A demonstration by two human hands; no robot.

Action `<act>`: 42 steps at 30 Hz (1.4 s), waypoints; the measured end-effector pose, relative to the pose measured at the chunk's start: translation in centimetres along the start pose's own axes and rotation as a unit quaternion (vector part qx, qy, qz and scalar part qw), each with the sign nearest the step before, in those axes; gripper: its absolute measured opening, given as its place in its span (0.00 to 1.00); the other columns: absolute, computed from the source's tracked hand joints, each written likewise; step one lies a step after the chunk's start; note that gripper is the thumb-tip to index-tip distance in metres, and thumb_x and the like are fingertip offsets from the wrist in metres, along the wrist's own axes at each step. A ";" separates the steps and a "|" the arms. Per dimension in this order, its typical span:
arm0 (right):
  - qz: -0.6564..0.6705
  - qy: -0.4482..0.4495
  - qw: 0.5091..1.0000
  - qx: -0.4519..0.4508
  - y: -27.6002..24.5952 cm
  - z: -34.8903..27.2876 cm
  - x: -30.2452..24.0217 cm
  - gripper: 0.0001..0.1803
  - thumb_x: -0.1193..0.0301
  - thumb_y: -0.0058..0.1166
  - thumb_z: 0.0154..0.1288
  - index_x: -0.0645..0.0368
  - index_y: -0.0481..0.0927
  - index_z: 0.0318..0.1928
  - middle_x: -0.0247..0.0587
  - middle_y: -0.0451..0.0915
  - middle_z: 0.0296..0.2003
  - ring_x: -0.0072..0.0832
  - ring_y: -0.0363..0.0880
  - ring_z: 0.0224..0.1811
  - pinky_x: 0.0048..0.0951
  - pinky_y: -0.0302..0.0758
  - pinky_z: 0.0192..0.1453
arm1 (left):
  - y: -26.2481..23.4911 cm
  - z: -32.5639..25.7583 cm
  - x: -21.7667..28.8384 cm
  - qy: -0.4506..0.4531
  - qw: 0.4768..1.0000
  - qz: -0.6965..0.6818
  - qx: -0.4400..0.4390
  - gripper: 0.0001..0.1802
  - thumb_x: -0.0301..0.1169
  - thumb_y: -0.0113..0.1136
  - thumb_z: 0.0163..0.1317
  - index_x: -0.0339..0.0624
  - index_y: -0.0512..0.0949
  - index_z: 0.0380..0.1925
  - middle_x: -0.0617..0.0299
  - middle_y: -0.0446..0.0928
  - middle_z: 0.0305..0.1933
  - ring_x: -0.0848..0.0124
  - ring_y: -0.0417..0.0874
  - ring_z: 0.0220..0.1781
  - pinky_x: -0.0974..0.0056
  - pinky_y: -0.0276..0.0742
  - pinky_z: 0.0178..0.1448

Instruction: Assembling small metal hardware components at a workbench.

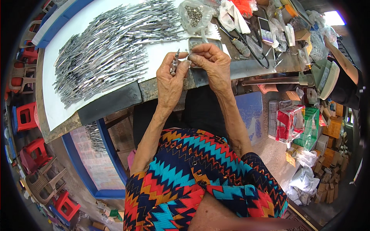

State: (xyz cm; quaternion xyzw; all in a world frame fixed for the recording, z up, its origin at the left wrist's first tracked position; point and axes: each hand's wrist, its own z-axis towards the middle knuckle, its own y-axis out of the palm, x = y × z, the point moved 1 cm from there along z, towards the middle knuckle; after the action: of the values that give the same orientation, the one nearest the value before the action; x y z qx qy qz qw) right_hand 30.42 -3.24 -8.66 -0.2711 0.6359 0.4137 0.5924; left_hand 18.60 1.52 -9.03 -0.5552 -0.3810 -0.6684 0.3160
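Note:
My left hand [169, 86] is closed around a slim metal rod-like part [174, 64], which stands up out of the fingers near the table's front edge. Its thumb and forefinger reach toward my right hand [216, 69], whose fingertips are pinched together close by. Whatever sits between the right fingertips is too small to name. Just behind both hands is a shallow metal tin [216, 43], partly covered by the right hand. To the left, a wide pile of slender silvery metal parts [108, 54] covers a white sheet [58, 111].
A clear plastic bag of small round metal pieces [193, 15] lies behind the tin. Further right are a black cable [266, 59], a handheld device with a screen [265, 29] and plastic bags. Blue-framed tray [69, 154] stands below left. Another person's arm [341, 57] shows at far right.

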 end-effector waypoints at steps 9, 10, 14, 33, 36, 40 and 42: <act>0.007 -0.004 1.000 -0.001 -0.1 -0.2 0.3 0.09 0.77 0.58 0.54 0.66 0.76 0.37 0.35 0.79 0.28 0.15 0.76 0.28 0.14 0.73 0.32 | -0.5 0.1 -0.3 -0.131 0.973 -0.188 -0.025 0.12 0.33 0.54 0.58 0.38 0.72 0.38 0.68 0.69 0.18 0.85 0.65 0.17 0.80 0.56 0.17; 0.006 -0.005 1.000 -0.001 -0.2 -0.2 0.2 0.09 0.77 0.58 0.54 0.66 0.76 0.37 0.35 0.79 0.28 0.15 0.76 0.28 0.14 0.73 0.32 | -0.5 0.2 -0.4 -0.130 0.972 -0.192 -0.026 0.12 0.33 0.55 0.57 0.38 0.72 0.39 0.67 0.69 0.18 0.85 0.65 0.18 0.80 0.56 0.17; -0.007 -0.010 1.000 0.003 0.0 -0.2 0.1 0.09 0.78 0.57 0.54 0.65 0.76 0.37 0.34 0.78 0.27 0.14 0.75 0.28 0.13 0.71 0.31 | -0.6 0.1 -0.4 -0.135 0.973 -0.188 -0.017 0.12 0.32 0.55 0.57 0.38 0.72 0.39 0.67 0.70 0.18 0.85 0.65 0.18 0.80 0.56 0.17; -0.536 -0.205 0.818 -0.036 -3.2 0.8 -0.2 0.04 0.76 0.53 0.51 0.62 0.75 0.30 0.45 0.74 0.27 0.42 0.74 0.30 0.35 0.70 0.35 | -1.3 -0.1 -1.2 -0.081 0.995 -0.062 0.002 0.12 0.26 0.58 0.53 0.34 0.72 0.38 0.70 0.69 0.17 0.83 0.68 0.21 0.77 0.65 0.26; -0.579 -0.225 0.781 -0.060 -3.1 0.9 -0.2 0.04 0.76 0.53 0.51 0.62 0.75 0.29 0.45 0.73 0.25 0.42 0.74 0.29 0.36 0.69 0.33 | -1.5 0.0 -0.6 -0.093 0.994 -0.053 0.015 0.12 0.26 0.58 0.53 0.34 0.72 0.38 0.70 0.70 0.18 0.83 0.68 0.21 0.77 0.65 0.27; -0.622 -0.240 0.743 -0.062 -2.8 1.2 0.3 0.04 0.76 0.51 0.52 0.63 0.72 0.29 0.47 0.73 0.25 0.43 0.74 0.29 0.37 0.69 0.33 | -1.5 0.0 -0.4 -0.106 0.993 -0.045 0.018 0.13 0.26 0.57 0.53 0.34 0.72 0.38 0.69 0.70 0.18 0.83 0.69 0.21 0.77 0.66 0.28; -0.605 -0.246 0.755 -0.062 -2.9 1.3 0.4 0.04 0.76 0.50 0.53 0.63 0.71 0.29 0.47 0.72 0.25 0.43 0.73 0.29 0.37 0.69 0.33 | -1.5 0.1 -0.4 -0.104 0.993 -0.048 0.020 0.13 0.26 0.57 0.53 0.34 0.72 0.38 0.69 0.70 0.18 0.82 0.69 0.22 0.77 0.66 0.28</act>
State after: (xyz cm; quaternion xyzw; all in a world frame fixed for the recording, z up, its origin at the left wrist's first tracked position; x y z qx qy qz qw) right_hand 33.49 -3.58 -9.57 -0.5243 0.1449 0.0596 0.8370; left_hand 17.46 2.40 -9.70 -0.5965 -0.4516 -0.6132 0.2534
